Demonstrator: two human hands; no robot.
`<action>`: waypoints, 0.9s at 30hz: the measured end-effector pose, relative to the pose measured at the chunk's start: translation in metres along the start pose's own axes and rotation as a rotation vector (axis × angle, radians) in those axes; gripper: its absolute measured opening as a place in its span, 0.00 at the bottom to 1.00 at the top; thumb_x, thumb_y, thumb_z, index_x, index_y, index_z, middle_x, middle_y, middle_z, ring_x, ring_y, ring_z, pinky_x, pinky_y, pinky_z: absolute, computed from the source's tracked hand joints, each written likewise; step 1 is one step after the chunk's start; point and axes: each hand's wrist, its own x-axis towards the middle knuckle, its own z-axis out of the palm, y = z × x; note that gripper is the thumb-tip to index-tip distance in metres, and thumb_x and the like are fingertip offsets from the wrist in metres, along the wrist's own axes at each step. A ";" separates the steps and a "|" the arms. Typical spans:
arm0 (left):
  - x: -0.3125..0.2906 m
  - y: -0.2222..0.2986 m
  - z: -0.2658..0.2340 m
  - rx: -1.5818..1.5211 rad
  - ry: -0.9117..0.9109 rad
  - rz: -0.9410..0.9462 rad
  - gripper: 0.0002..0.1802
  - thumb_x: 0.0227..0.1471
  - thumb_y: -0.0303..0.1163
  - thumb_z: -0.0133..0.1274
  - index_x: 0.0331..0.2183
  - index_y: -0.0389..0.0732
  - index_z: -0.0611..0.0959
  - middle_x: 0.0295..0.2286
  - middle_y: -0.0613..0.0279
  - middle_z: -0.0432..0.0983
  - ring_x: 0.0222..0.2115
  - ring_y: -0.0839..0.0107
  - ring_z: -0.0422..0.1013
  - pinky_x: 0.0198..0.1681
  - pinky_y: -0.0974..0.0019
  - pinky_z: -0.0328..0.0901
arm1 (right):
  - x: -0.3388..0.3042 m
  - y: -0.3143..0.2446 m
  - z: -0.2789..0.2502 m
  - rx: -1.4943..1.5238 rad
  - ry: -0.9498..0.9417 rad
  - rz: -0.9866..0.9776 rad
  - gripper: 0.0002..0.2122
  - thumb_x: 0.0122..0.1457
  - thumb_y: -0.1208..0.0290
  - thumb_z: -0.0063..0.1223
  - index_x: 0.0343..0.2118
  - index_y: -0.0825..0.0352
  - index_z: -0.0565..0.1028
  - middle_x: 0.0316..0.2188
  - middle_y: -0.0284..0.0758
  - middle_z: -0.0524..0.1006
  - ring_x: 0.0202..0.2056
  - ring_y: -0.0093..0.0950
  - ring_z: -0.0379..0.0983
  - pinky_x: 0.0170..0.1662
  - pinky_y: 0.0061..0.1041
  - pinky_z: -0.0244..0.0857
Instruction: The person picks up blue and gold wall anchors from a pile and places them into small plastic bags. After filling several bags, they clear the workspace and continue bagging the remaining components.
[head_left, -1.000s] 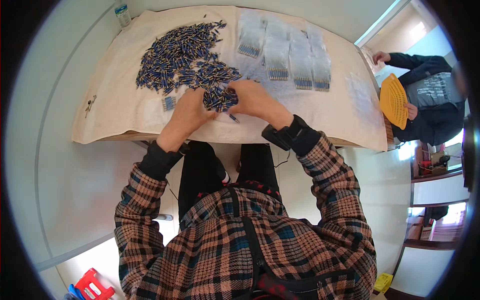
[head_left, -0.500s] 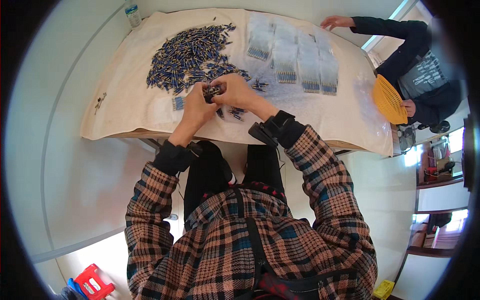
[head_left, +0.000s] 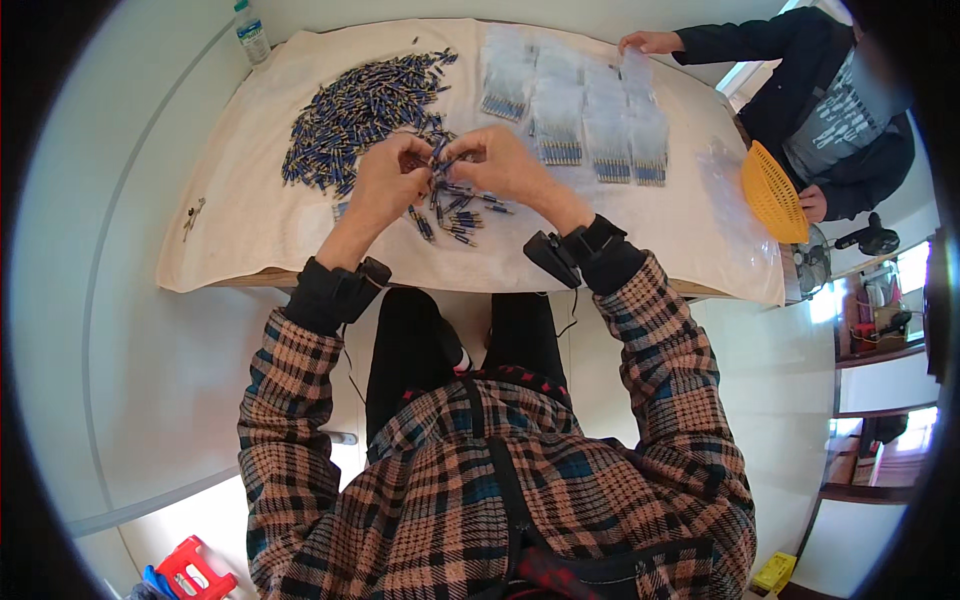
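Note:
Over the near middle of the table, my left hand (head_left: 388, 182) and my right hand (head_left: 503, 168) face each other with bent fingers. Between their fingertips are several small dark-blue pieces with gold-coloured ends (head_left: 438, 160); both hands are closed on some of them. Under my hands lies a loose cluster of the same pieces (head_left: 460, 220). A large heap of them (head_left: 355, 120) spreads just beyond my left hand. Past my right hand, clear plastic bags (head_left: 557, 115) lie in rows, each with a row of pieces at its near end. My left hand partly covers another bag.
A pale cloth (head_left: 250, 200) covers the table. At the right, a co-worker's hand (head_left: 652, 42) touches the far bags, the other holding a yellow basket (head_left: 770, 195). A bottle (head_left: 252, 35) stands far left; small metal items (head_left: 192, 215) lie near the left edge.
My hands have moved slightly away from me and apart, and more loose pieces now lie beneath them. The co-worker's hand has come down onto the far right bags.

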 end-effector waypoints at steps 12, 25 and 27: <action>-0.007 -0.009 -0.002 -0.003 -0.033 -0.071 0.08 0.48 0.18 0.48 0.34 0.32 0.78 0.25 0.62 0.75 0.23 0.77 0.72 0.20 0.74 0.67 | -0.004 0.008 0.001 -0.080 -0.124 0.102 0.07 0.53 0.72 0.53 0.30 0.70 0.77 0.18 0.29 0.74 0.19 0.14 0.67 0.21 0.15 0.60; -0.003 -0.033 0.003 0.579 0.097 0.453 0.13 0.43 0.19 0.51 0.35 0.39 0.79 0.27 0.57 0.73 0.27 0.63 0.71 0.30 0.66 0.66 | -0.006 0.027 -0.001 -0.211 -0.020 -0.014 0.11 0.59 0.68 0.44 0.32 0.70 0.76 0.16 0.25 0.66 0.17 0.14 0.61 0.19 0.17 0.60; -0.004 -0.029 0.012 0.745 0.016 0.395 0.12 0.42 0.21 0.53 0.34 0.40 0.79 0.29 0.56 0.71 0.30 0.59 0.70 0.32 0.63 0.65 | -0.008 0.028 -0.002 -0.207 -0.007 0.004 0.11 0.59 0.69 0.44 0.33 0.70 0.76 0.16 0.24 0.65 0.18 0.14 0.60 0.19 0.17 0.60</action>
